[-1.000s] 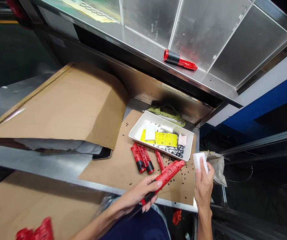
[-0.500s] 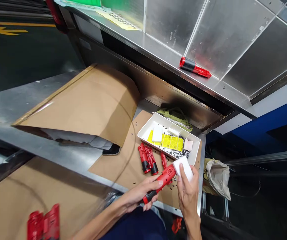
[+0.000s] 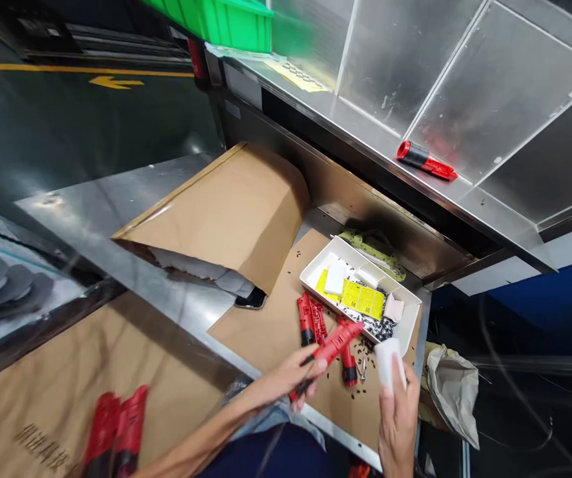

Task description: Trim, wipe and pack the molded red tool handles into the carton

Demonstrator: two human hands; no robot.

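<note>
While the left hand [image 3: 286, 378] clenches a red plastic tool housing [image 3: 333, 345] in a closed grip, the right hand [image 3: 399, 418] grasps a white block [image 3: 388, 365] between thumb and fingers, just right of it and apart from it. Both are held over the near edge of a brown cardboard sheet [image 3: 266, 352] on a stainless steel bench [image 3: 116, 226].

Just far of the held housing, 2 more red housing parts [image 3: 308, 320] lie on the cardboard, with another red part [image 3: 349, 364] close to their right and a small metal piece [image 3: 363, 370] beside that. Small black parts [image 3: 290, 282] are scattered across the sheet.

Farther right stands a white tray [image 3: 333, 249] holding yellow printed sheets [image 3: 363, 299] and a heap of black parts [image 3: 380, 328]. A folded cardboard sheet [image 3: 226, 212] rests at far left, with a phone [image 3: 250, 300] at its near corner. A red tool part [image 3: 428, 160] lies on the steel shelf [image 3: 495, 199] above, and blurred red parts [image 3: 116, 425] lie at near left.
</note>
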